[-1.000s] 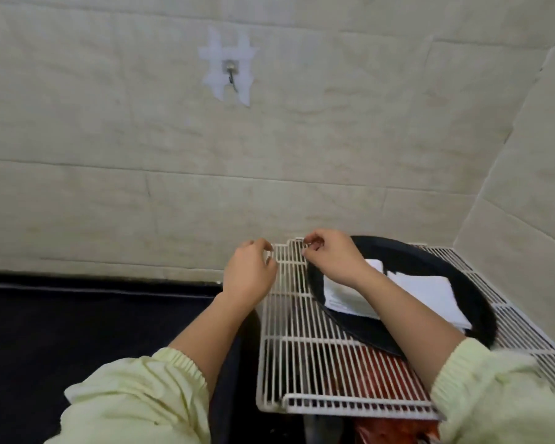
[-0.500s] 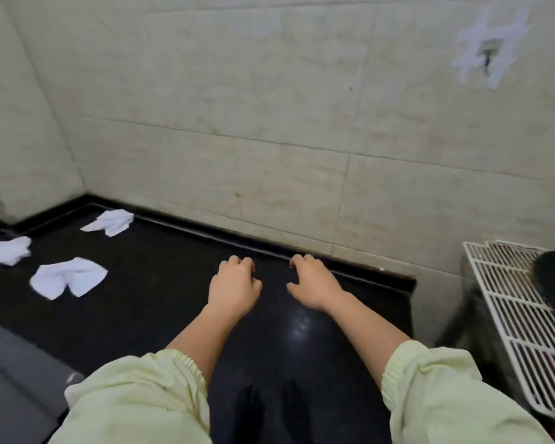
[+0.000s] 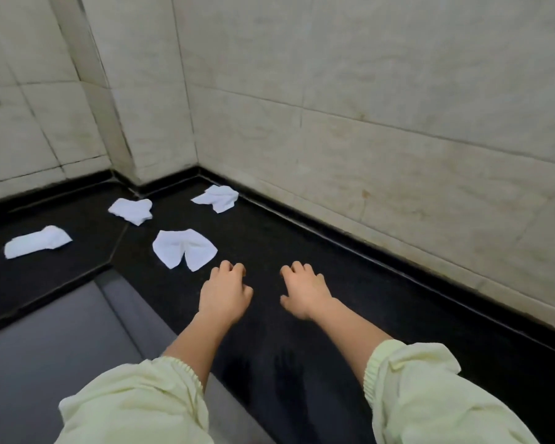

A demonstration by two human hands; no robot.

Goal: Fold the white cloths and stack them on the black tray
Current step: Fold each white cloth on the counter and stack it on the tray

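Note:
Several crumpled white cloths lie on the black counter (image 3: 269, 238). The nearest cloth (image 3: 184, 252) is just left of and beyond my left hand (image 3: 226, 293). Another cloth (image 3: 131, 210) lies further back, one (image 3: 217, 197) sits near the wall corner, and one (image 3: 36, 241) lies far left. My left hand hovers with loosely curled fingers and holds nothing, a short way from the nearest cloth. My right hand (image 3: 303, 291) hovers beside it, fingers loosely curled, also empty. The black tray is out of view.
Beige tiled walls (image 3: 398, 107) close the counter at the back and right, meeting in a corner. A grey lower surface (image 3: 61, 341) lies at the front left, below the counter's edge.
The view has swung left, away from the wire rack and black tray, onto the counter with the cloths. Both hands left the rack and now hover near the closest cloth.

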